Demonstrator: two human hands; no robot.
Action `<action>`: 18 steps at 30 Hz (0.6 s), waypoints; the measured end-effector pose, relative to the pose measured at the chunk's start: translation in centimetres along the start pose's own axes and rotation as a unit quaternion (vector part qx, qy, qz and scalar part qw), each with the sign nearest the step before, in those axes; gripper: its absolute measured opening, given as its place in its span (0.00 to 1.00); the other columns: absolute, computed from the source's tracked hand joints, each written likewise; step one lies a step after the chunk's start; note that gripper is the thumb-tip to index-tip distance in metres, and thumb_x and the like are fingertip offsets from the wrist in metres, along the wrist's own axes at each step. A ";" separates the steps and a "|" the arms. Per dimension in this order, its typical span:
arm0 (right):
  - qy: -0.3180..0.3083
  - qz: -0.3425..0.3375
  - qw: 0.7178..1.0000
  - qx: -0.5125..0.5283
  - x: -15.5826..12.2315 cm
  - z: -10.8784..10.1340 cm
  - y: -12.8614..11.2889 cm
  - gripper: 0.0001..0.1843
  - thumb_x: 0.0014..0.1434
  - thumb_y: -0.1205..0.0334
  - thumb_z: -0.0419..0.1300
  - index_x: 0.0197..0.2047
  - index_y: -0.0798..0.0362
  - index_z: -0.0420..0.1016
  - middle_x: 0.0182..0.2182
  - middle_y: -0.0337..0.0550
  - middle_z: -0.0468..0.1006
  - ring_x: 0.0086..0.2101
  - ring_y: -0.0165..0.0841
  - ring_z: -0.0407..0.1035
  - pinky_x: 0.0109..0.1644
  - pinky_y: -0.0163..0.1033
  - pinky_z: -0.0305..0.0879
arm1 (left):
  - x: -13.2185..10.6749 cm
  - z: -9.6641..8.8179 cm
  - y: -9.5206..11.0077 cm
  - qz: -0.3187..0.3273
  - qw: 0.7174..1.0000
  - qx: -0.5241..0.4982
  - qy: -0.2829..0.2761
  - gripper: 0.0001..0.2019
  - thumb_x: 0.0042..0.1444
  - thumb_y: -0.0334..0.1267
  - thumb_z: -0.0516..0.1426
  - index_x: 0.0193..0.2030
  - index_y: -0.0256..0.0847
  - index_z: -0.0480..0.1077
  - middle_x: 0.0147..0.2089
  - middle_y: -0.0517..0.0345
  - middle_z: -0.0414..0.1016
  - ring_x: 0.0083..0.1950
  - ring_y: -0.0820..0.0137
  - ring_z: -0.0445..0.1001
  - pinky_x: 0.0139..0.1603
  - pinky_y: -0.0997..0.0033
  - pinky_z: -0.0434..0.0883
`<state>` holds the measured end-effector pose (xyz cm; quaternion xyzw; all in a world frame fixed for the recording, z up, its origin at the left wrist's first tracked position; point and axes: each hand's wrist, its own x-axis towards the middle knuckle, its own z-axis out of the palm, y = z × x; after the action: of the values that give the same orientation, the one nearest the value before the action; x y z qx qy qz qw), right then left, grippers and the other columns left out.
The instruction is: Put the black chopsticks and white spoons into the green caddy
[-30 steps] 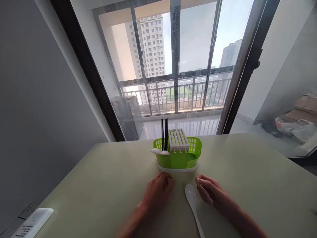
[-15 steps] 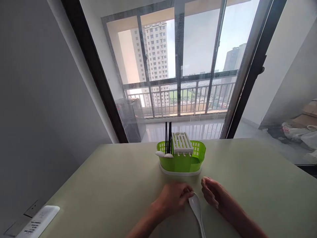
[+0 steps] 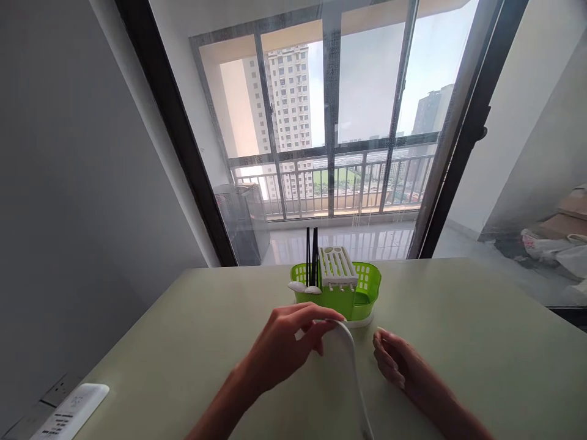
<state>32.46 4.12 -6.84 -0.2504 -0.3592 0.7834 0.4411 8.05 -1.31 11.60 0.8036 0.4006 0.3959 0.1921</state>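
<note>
My left hand [image 3: 287, 345] is closed on the bowl end of a white plastic spoon [image 3: 352, 366] and holds it lifted above the pale green table [image 3: 458, 342], the handle trailing down toward me. My right hand [image 3: 397, 360] rests on the table just right of the spoon, fingers loosely curled, holding nothing. Just beyond the hands stands a green cutlery basket [image 3: 339, 294] on a white base. It holds black chopsticks [image 3: 312, 256], two white spoons [image 3: 303, 287] at its left rim and a white slotted insert [image 3: 338, 266].
A white remote control [image 3: 68, 415] lies at the table's near left corner by a wall socket. Behind the table is a large sliding glass door [image 3: 330, 122] to a balcony. Bags and boxes [image 3: 554, 244] lie on the floor at far right.
My left hand moved right to the spoon, took hold of its bowl end and lifted it off the table. My right hand stayed almost still.
</note>
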 end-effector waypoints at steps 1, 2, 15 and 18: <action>0.001 -0.002 1.000 -0.003 0.0 0.1 0.0 0.23 0.66 0.43 0.62 0.27 0.51 0.70 0.17 0.29 0.58 0.17 0.22 0.42 0.21 0.34 0.44 | 0.4 -0.9 0.3 0.043 0.998 0.015 0.043 0.09 0.69 0.34 0.59 0.49 0.44 0.80 0.40 0.59 0.86 0.26 0.77 0.80 0.35 0.77 0.79; 0.000 -0.005 1.000 -0.007 -0.1 0.1 0.0 0.23 0.66 0.43 0.62 0.27 0.51 0.69 0.18 0.29 0.58 0.17 0.22 0.42 0.21 0.34 0.45 | 0.8 -1.8 0.6 0.086 0.991 0.038 0.096 0.08 0.69 0.32 0.59 0.50 0.45 0.80 0.41 0.59 0.86 0.28 0.77 0.81 0.36 0.77 0.79; 0.012 -0.023 0.999 -0.031 -0.2 0.8 -0.3 0.23 0.61 0.40 0.67 0.30 0.52 0.73 0.17 0.28 0.59 0.16 0.21 0.46 0.21 0.32 0.46 | 4.7 -7.7 -3.5 0.067 0.894 0.259 0.360 0.07 0.68 0.38 0.60 0.48 0.44 0.80 0.35 0.64 0.87 0.37 0.70 0.87 0.31 0.81 0.77; 0.024 -0.027 0.999 -0.031 -0.1 0.7 -0.1 0.23 0.60 0.40 0.68 0.30 0.52 0.73 0.17 0.27 0.59 0.16 0.21 0.47 0.21 0.32 0.47 | 4.5 -7.9 -5.8 0.078 0.898 0.297 0.314 0.08 0.69 0.40 0.59 0.48 0.46 0.79 0.38 0.65 0.87 0.38 0.71 0.87 0.35 0.79 0.79</action>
<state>32.01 3.86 -6.30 -0.2728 -0.3795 0.7532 0.4628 0.60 5.69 15.00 0.6858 0.4750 0.5044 -0.2226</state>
